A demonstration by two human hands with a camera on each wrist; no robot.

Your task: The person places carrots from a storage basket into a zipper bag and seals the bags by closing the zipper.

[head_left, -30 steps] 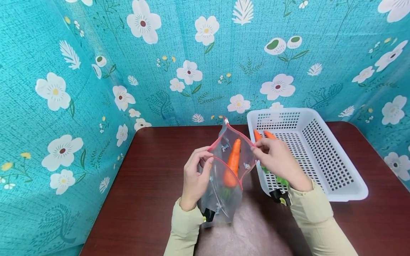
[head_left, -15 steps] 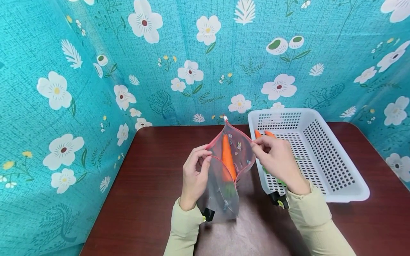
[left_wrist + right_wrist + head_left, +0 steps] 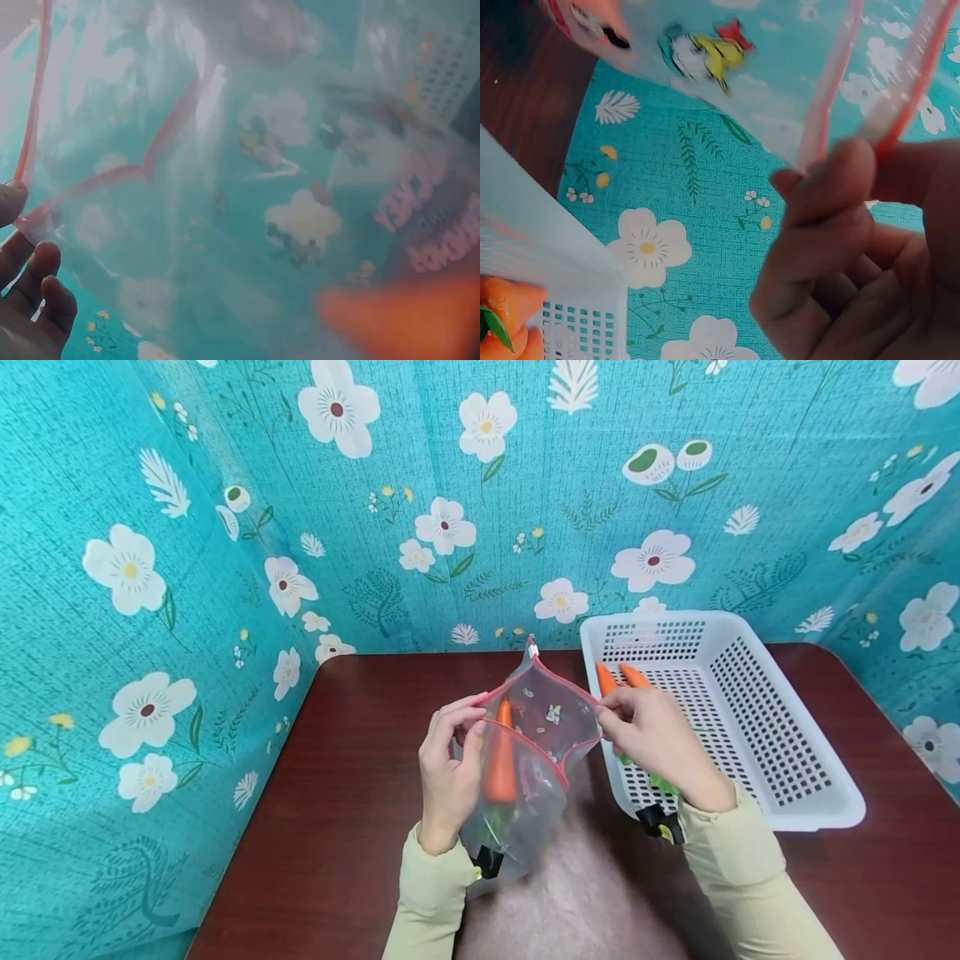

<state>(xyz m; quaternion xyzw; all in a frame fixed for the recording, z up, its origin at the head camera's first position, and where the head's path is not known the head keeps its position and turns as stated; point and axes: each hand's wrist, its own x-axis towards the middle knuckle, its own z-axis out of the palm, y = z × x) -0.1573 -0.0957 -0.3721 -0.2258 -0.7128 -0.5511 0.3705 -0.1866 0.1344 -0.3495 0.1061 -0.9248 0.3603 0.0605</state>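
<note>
A clear zip bag (image 3: pixel 536 814) with a red zip edge and small printed figures is held up, its mouth spread wide. My left hand (image 3: pixel 452 760) pinches the left side of the rim between thumb and fingers. Opposite it, my right hand (image 3: pixel 656 735) pinches the right side; the right wrist view shows thumb and finger (image 3: pixel 829 180) on the red edge. Inside the bag one carrot (image 3: pixel 501 768) stands near the left wall, tip up, green top down. The white slider (image 3: pixel 533 651) sits at the far corner of the mouth.
A white plastic basket (image 3: pixel 806 727) stands at the right on the dark wooden table (image 3: pixel 337 827). Several carrots (image 3: pixel 633 676) lie at its left side, partly hidden by the right hand. A blue flowered cloth (image 3: pixel 420 468) hangs behind and to the left.
The carrot inside the bag has swung from the right toward the left wall. Both hands keep their hold on the rim, with the left shifted slightly left.
</note>
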